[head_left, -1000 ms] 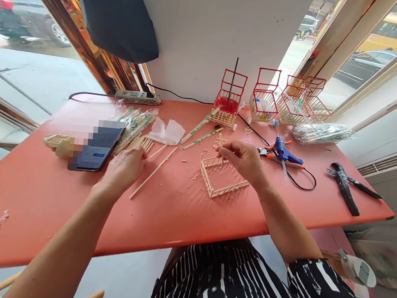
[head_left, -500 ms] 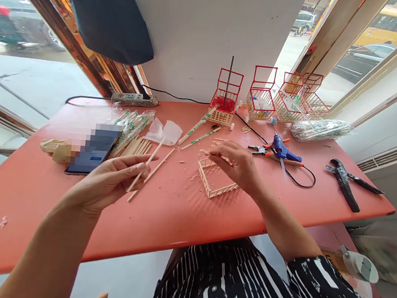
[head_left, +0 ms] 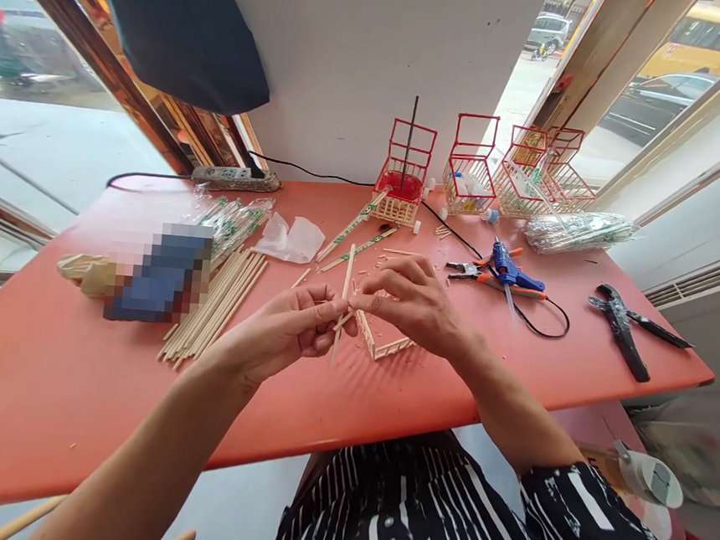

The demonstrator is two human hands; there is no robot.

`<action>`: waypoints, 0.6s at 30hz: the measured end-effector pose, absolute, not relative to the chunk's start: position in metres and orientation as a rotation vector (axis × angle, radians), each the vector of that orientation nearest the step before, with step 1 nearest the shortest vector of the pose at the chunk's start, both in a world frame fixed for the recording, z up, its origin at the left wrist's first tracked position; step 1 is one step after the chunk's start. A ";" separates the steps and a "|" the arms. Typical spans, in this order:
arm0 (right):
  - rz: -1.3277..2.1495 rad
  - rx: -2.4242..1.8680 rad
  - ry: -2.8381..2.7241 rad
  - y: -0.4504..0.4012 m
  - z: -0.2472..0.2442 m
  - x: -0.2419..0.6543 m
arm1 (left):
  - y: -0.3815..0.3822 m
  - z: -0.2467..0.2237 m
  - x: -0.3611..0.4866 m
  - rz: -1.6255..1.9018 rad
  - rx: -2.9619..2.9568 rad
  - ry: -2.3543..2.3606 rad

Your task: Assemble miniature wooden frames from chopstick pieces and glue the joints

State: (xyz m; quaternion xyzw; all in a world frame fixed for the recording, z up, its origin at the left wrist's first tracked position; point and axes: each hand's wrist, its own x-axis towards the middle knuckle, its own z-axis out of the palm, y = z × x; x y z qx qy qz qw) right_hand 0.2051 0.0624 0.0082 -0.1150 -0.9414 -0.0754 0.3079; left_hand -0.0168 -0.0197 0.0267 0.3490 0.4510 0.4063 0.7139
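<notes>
My left hand (head_left: 295, 327) is closed around a slim wooden chopstick (head_left: 348, 273), which stands nearly upright between its fingers. Close against it, my right hand (head_left: 416, 308) pinches at a short piece of stick (head_left: 344, 321) that crosses the chopstick at the left fingertips. The fingers partly hide where the two pieces meet. Under the right hand lies a low frame of small sticks (head_left: 384, 349), its far side covered by that hand. To the left of the hands is a row of loose chopsticks (head_left: 222, 304).
A blue glue gun (head_left: 511, 271) and pliers (head_left: 470, 271) lie right of the hands, with black-handled cutters (head_left: 623, 331) farther right. Small red-topped stick carts (head_left: 397, 198) line the wall. A blurred phone (head_left: 161, 278) and a plastic-wrapped bundle (head_left: 578, 232) rest on the red table (head_left: 284, 415).
My left hand has moved right with the chopstick, turning it more upright. The right hand has come slightly down to meet it, so the hands now touch or nearly touch.
</notes>
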 end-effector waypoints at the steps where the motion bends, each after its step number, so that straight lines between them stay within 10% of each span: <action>1: -0.200 -0.294 -2.480 0.062 0.008 0.205 | -0.020 0.026 -0.017 0.900 0.779 1.000; 18: 1.341 -0.761 -1.686 0.066 0.022 0.199 | 0.019 0.021 0.012 1.081 1.254 1.150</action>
